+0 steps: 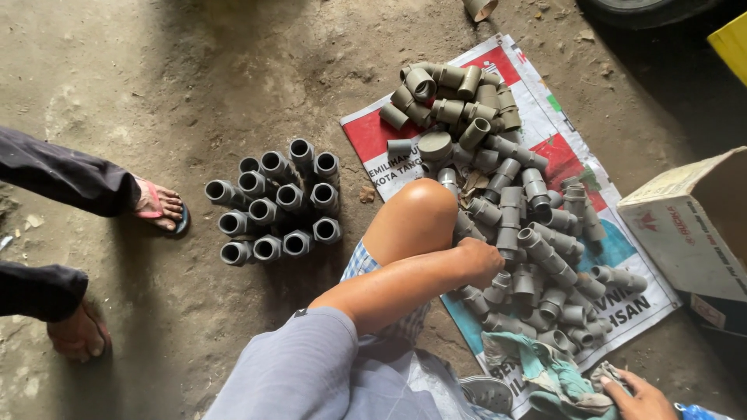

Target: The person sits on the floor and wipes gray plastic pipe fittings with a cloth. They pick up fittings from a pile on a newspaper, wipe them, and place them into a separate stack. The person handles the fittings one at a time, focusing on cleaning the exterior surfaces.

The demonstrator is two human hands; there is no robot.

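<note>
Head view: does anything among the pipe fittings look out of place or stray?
One grey fitting lies alone on the bare concrete floor at the top edge, apart from the loose pile on the printed sheet and the upright cluster. Otherwise nothing stands out.

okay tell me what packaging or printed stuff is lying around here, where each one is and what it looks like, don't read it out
Printed sheet: flat on the ground under the grey pipe fittings, rectangular, white with red, blue and green patches.
Cardboard box: right edge, beside the sheet, open, white outside with red print, brown inside.
Yellow object: top right corner, cropped; kind unclear.
</note>
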